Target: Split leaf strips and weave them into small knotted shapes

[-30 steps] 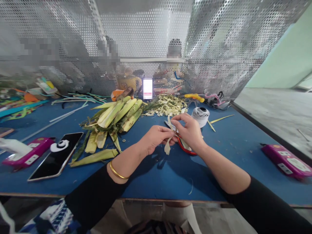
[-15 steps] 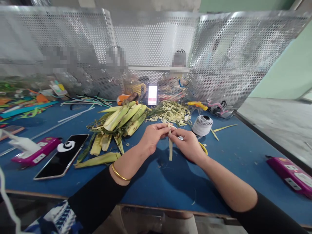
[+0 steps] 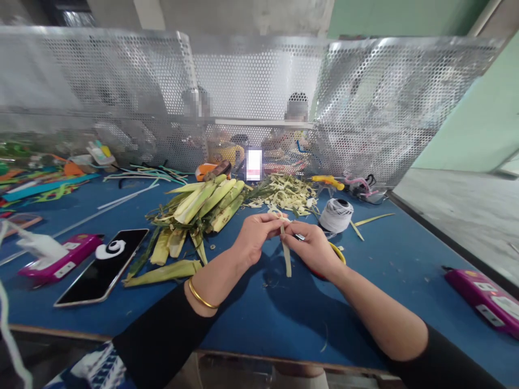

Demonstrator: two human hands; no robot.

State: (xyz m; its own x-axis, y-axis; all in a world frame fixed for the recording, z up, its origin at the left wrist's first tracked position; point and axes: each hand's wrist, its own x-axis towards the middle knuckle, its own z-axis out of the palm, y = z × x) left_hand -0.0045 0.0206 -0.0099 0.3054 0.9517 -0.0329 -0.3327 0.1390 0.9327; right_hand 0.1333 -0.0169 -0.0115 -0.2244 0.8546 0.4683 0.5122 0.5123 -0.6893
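Observation:
Between my two hands is a pale, narrow strip of corn husk [image 3: 287, 259], its free end hanging down over the table. My left hand [image 3: 259, 232] pinches the upper part, where the strip looks folded or looped. My right hand [image 3: 310, 243] grips the same strip from the right with thumb and forefinger. Partly hidden below my right hand are scissors with a red and yellow handle [image 3: 338, 253]. Left of my hands lies a pile of corn husks [image 3: 203, 202]. Beyond them is a heap of shredded husk pieces [image 3: 290, 192]. A spool of white thread [image 3: 336, 215] stands just right of my right hand.
A phone [image 3: 103, 265] and a purple power strip [image 3: 60, 259] lie at left; another power strip [image 3: 482, 297] is at right. A perforated metal screen [image 3: 259, 70] closes the blue table's [image 3: 251, 319] back. Glasses [image 3: 373, 194] and a yellow tool [image 3: 328, 181] lie before it.
The whole view has shifted slightly downward. The strip's hanging end has swung a little to the right. Both hands keep their pinch on it.

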